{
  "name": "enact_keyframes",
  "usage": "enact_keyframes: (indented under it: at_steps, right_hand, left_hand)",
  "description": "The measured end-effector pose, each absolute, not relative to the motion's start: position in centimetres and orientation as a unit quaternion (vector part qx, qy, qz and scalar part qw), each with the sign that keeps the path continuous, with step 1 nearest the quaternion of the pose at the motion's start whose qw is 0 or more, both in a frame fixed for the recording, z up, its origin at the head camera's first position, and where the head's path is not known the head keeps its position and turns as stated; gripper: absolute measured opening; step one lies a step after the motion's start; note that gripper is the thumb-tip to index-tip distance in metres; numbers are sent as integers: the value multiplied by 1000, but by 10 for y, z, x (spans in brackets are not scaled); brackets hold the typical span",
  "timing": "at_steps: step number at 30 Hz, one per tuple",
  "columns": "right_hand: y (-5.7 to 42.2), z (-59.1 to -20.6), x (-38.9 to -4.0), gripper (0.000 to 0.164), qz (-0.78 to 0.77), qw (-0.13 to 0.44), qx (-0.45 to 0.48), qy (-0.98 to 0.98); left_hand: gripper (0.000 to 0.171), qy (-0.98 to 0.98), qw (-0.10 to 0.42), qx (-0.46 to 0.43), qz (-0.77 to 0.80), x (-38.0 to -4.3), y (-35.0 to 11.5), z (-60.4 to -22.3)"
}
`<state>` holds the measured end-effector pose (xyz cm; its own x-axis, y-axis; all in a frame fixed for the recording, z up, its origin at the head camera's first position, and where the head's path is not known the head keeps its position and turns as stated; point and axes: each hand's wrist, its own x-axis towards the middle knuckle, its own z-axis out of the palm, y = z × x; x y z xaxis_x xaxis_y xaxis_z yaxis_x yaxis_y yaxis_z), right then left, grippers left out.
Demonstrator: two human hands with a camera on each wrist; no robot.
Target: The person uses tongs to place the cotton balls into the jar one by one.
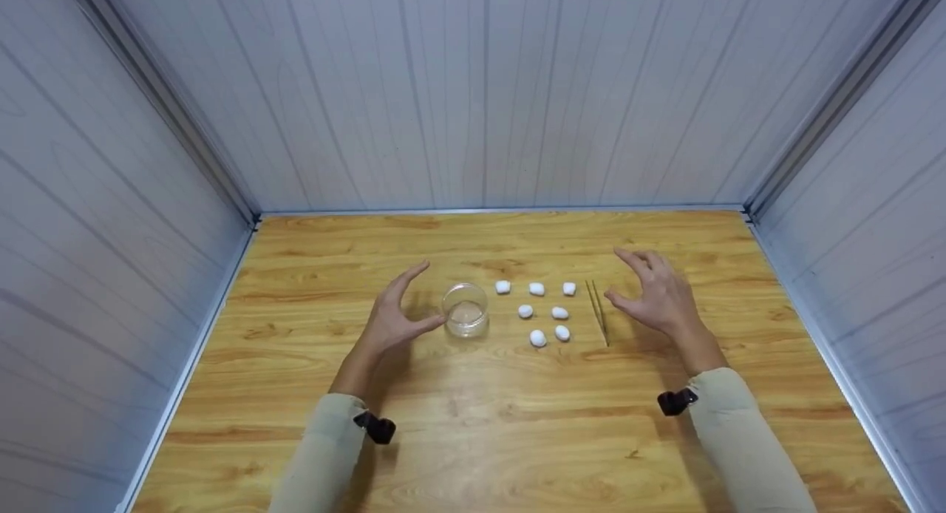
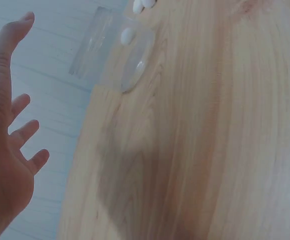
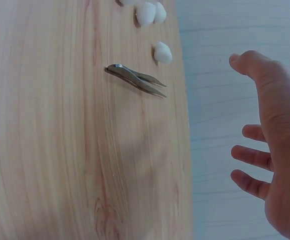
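A clear, round-mouthed container stands upright on the wooden table, and in the left wrist view the clear container shows straight see-through walls. Just left of it my left hand hovers, thumb and fingers spread, holding nothing. Several white cotton balls lie in loose rows to the container's right. Beyond them are metal tweezers, their tips apart in the right wrist view, where the tweezers lie flat. My right hand is raised to the right of the tweezers, fingers parted and nothing in its grasp.
The wood-grain table is bounded by pale panel walls at the back and both sides. Small black cameras sit on both wrists, over light sleeves.
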<state>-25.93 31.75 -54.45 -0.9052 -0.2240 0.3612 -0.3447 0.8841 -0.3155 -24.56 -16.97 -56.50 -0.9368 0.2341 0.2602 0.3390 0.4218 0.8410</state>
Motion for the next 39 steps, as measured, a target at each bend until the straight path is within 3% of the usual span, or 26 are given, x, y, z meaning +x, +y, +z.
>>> enact_keyframes:
  at_steps: [10, 28, 39]
  right_hand:
    - [309, -557, -258, 76, 211, 138, 139, -958]
    - [303, -577, -253, 74, 231, 100, 103, -962]
    - [301, -590, -249, 72, 241, 72, 82, -964]
  left_hand:
    - [100, -828, 20, -171, -534, -242, -159, -581]
    - [96, -790, -17, -129, -600, -240, -141, -600]
    - [93, -780, -10, -128, -612, -244, -132, -610]
